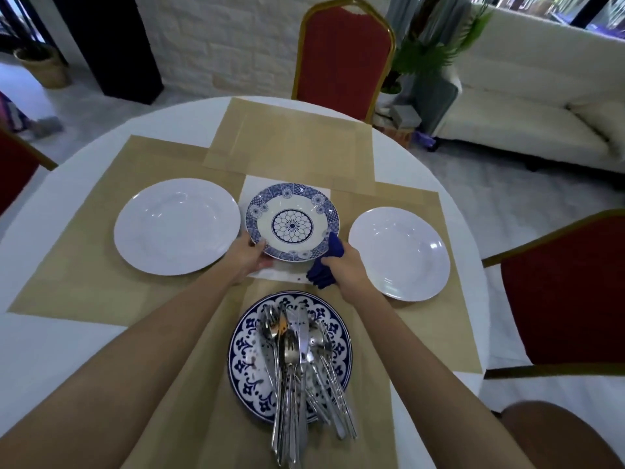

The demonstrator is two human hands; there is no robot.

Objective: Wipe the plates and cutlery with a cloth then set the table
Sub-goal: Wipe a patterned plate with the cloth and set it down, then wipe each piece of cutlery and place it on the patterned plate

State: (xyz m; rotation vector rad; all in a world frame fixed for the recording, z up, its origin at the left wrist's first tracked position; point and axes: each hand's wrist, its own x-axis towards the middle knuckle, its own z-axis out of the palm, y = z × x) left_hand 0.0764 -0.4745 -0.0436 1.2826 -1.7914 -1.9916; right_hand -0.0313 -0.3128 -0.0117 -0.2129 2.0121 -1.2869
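Observation:
A blue-and-white patterned plate (pixel 292 222) is at the middle of the round table, tilted slightly up. My left hand (pixel 248 257) grips its near-left rim. My right hand (pixel 343 267) clutches a dark blue cloth (pixel 324 265) at the plate's near-right rim. A large white plate (pixel 176 226) lies to the left on a tan placemat (pixel 81 265). A second white plate (pixel 399 253) lies to the right. Nearest me, a blue-patterned plate (pixel 241 350) carries a pile of several pieces of cutlery (pixel 301 363).
Another tan placemat (pixel 291 137) lies at the far side before a red chair (pixel 343 59). A second red chair (pixel 568 292) stands at the right, a third chair's edge (pixel 13 167) at the left. A white sofa (pixel 541 96) is beyond.

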